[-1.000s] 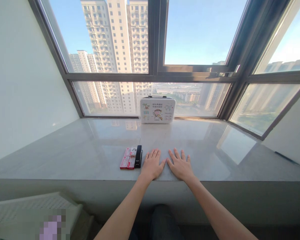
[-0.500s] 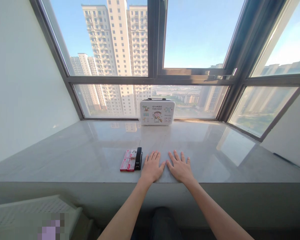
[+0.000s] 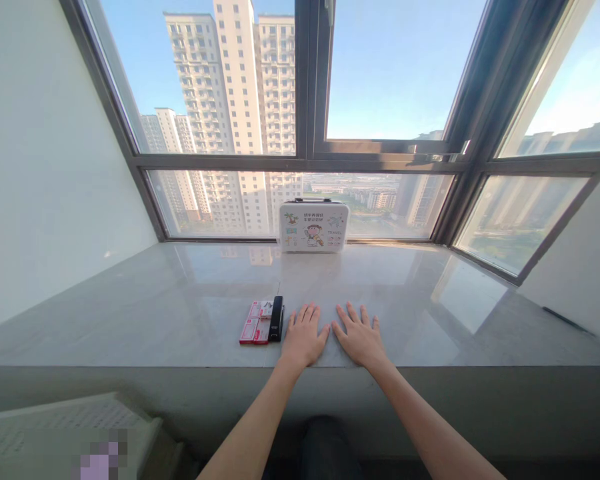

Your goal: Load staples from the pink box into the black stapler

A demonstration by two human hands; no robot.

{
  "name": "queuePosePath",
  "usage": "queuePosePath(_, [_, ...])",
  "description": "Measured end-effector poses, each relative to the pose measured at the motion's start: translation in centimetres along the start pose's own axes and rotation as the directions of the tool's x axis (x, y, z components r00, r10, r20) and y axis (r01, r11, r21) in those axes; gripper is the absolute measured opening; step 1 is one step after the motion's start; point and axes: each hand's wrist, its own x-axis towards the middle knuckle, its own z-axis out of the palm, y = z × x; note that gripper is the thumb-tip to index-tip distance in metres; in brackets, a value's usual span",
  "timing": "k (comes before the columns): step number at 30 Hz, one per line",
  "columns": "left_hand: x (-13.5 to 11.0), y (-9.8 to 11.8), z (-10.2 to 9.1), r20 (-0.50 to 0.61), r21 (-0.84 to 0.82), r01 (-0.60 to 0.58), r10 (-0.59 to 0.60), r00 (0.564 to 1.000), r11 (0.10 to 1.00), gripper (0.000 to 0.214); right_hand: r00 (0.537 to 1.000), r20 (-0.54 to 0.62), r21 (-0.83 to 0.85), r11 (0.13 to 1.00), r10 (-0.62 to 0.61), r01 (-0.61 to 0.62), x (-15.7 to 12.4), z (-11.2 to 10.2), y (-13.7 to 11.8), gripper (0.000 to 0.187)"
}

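Note:
My left hand [image 3: 303, 337] lies flat, palm down, on the pale marble sill [image 3: 180, 300], with its fingers stretched out and nothing held. Just left of it is a black stapler [image 3: 277, 319], lying lengthwise away from me. Several small red-and-white boxes [image 3: 250, 329] are grouped against the stapler's left side; one of them, with a picture of staples on its top, sits at the far right of the group. My right hand [image 3: 359, 335] rests palm down on the same sill with spread fingers, its thumb close to the left thumb.
A white case [image 3: 315, 228] with a black handle and cartoon prints stands upright against the window at the back. A thin dark strip [image 3: 569, 321] lies by the right wall. The sill's front edge [image 3: 430, 367] runs under my wrists. A pale slatted object [image 3: 70, 417] is low at left.
Both hands stay flat in the same places. Only the whole view has shifted very slightly; the stapler, boxes and case have not moved on the sill.

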Motion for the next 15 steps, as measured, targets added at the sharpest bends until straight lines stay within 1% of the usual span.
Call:
queuePosePath(8, [-0.2, 0.18, -0.3, -0.016, 0.001, 0.012, -0.012, 1.0, 1.0, 0.065, 1.0, -0.007, 0.015, 1.0, 0.002, -0.002, -0.01, 0.01, 0.05, 0.067])
queuePosePath(15, [-0.21, 0.02, 0.0, -0.04, 0.003, 0.007, -0.007, 0.999, 1.0, 0.065, 1.0, -0.027, 0.026, 1.0, -0.01, 0.011, 0.08, 0.29, 0.19, 0.066])
